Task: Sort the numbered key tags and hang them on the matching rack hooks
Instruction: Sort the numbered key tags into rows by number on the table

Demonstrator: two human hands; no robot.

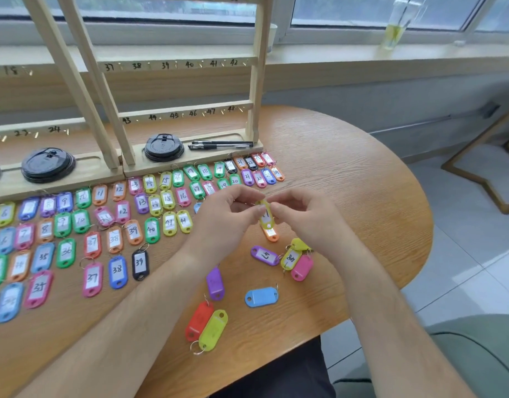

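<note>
Fingers of my left hand [227,215] and right hand [303,214] pinch one yellow tag [265,216]; rows of tags [117,272] lie sorted on the table [348,173], loose tags [261,296] remain, and the rack hooks [201,64] in view hang bare.

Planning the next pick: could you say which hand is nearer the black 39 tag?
Left. The left hand is right of the black 39 tag; the right hand is farther right.

The left hand [233,214] and right hand [299,211] meet above the wooden table [348,179], both pinching a yellow key tag [265,215] at their fingertips. Rows of numbered tags [114,239] lie to the left, reaching the wooden rack [187,109] at the far side. Nearer lie loose tags: a blue tag [261,296], purple tag [215,283], red tag [198,321] and yellow-green tag [213,330]. A black lid [164,147] and pens [221,145] rest on the rack's base
</note>
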